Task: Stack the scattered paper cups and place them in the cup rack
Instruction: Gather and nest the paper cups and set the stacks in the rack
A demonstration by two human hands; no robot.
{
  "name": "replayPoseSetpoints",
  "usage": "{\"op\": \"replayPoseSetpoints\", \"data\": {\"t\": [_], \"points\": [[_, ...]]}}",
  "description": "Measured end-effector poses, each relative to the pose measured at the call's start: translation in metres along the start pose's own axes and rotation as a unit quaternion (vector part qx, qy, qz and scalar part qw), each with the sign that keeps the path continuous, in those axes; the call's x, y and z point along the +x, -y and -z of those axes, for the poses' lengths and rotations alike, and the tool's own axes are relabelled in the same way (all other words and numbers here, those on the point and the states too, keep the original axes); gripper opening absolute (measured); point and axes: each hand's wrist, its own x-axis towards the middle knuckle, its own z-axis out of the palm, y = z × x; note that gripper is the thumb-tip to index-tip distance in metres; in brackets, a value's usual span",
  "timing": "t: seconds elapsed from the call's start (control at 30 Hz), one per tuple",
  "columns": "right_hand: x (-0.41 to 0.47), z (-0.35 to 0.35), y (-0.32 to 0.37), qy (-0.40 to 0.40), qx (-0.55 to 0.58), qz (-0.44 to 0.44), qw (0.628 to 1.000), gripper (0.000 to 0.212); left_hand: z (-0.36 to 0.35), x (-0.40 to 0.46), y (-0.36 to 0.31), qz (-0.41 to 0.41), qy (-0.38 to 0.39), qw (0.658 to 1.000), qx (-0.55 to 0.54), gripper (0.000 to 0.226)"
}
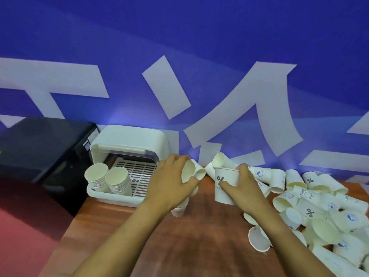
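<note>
Left hand (171,182) fingers curl round a tilted stack (186,188), mouth turned toward three o'clock to receive the cup (226,184) the right hand (244,186) grips; rack (111,193) waits at nine o'clock.

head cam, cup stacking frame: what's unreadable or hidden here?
- Stack in the left hand: the hand covers most of the stack, so no cup count, head view.
- Small print on the cup in the right hand: too small and partly under the thumb.
- Loose cup pile: cut off by the right and bottom edges.
- Cup rack interior: its back is hidden under the lid.
</note>
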Motion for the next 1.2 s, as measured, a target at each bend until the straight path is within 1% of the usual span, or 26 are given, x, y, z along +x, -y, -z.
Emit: {"op": "replayPoseSetpoints", "data": {"t": [0.13, 0.27, 0.37, 0.43, 0.5, 0.57, 0.67, 0.7, 0.83, 0.97, 1.03, 1.1, 1.2], "points": [[-0.008, -0.016, 0.032, -0.014, 0.011, -0.004, 1.0, 0.041, 0.035, -0.006, 0.033, -0.003, 0.003, 1.0, -0.006, 0.062], [-0.017, -0.049, 0.085, -0.043, 0.02, 0.014, 0.999, 0.045, 0.077, -0.01, 0.09, -0.003, -0.013, 1.0, 0.008, 0.067], [-0.019, -0.079, 0.121, -0.052, 0.009, 0.035, 0.998, 0.043, 0.109, -0.011, 0.139, 0.015, -0.019, 0.999, 0.021, 0.055], [-0.02, -0.1, 0.142, -0.055, -0.015, 0.047, 0.997, 0.04, 0.126, -0.014, 0.171, 0.036, -0.016, 0.999, 0.034, 0.054], [-0.022, -0.121, 0.161, -0.053, -0.013, 0.058, 0.997, 0.039, 0.139, -0.015, 0.199, 0.051, -0.008, 0.998, 0.036, 0.054], [-0.025, -0.142, 0.177, -0.04, -0.004, 0.063, 0.997, 0.043, 0.148, -0.014, 0.221, 0.058, 0.001, 0.998, 0.033, 0.053], [-0.029, -0.171, 0.195, -0.026, -0.013, 0.06, 0.998, 0.066, 0.152, -0.01, 0.25, 0.063, 0.013, 0.997, 0.032, 0.051], [-0.031, -0.18, 0.2, -0.021, -0.019, 0.059, 0.998, 0.07, 0.151, -0.01, 0.256, 0.066, 0.019, 0.997, 0.031, 0.051], [-0.03, -0.206, 0.206, 0.011, -0.014, 0.074, 0.997, 0.075, 0.141, -0.006, 0.274, 0.071, 0.032, 0.997, 0.01, 0.056], [-0.021, -0.224, 0.207, 0.032, -0.021, 0.061, 0.997, 0.09, 0.133, 0.004, 0.284, 0.067, 0.022, 0.997, -0.007, 0.056], [-0.014, -0.229, 0.206, 0.039, -0.028, 0.068, 0.997, 0.09, 0.128, 0.008, 0.285, 0.061, 0.008, 0.998, -0.018, 0.056], [-0.007, -0.233, 0.206, 0.04, -0.032, 0.077, 0.996, 0.084, 0.123, 0.01, 0.286, 0.051, -0.005, 0.998, -0.033, 0.056], [0.001, -0.242, 0.205, 0.04, -0.023, 0.081, 0.996, 0.082, 0.113, 0.011, 0.29, 0.028, -0.009, 0.999, -0.029, 0.055]]}}
